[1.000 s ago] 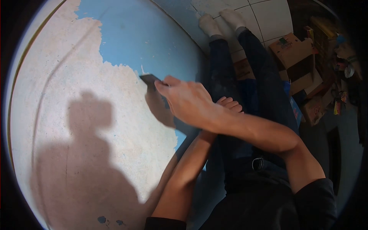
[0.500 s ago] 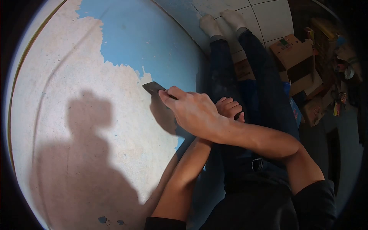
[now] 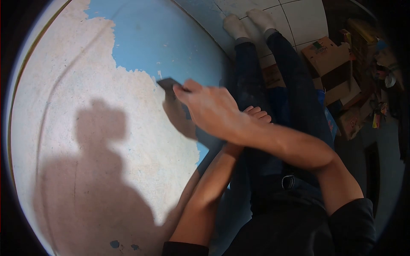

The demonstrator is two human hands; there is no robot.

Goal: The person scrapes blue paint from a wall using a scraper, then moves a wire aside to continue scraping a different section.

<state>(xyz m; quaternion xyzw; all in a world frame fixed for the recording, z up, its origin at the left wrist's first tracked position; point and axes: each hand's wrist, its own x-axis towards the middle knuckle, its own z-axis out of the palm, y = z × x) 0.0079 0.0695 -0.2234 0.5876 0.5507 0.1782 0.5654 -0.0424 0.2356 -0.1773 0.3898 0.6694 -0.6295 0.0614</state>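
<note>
My right hand (image 3: 209,106) is closed around a scraper (image 3: 168,82) with a flat dark blade. The blade lies over the edge where blue paint (image 3: 145,38) meets the bare whitish patch of the wall (image 3: 141,102). Beneath my right forearm, my left hand (image 3: 259,113) is crossed over to the right, near my leg. Its fingers are curled in; my right arm covers most of it, and I cannot tell what is inside. A strip of blue paint (image 3: 202,150) borders the bare patch below the scraper.
My outstretched legs (image 3: 294,81) in dark jeans run along the wall, socked feet on pale floor tiles (image 3: 303,21). An open cardboard box (image 3: 324,53) and cluttered small items (image 3: 378,106) lie to the right. My shadow (image 3: 100,170) falls across the wall.
My right hand and the scraper have shifted up and slightly left along the paint edge. My left hand is now more covered by the right forearm.
</note>
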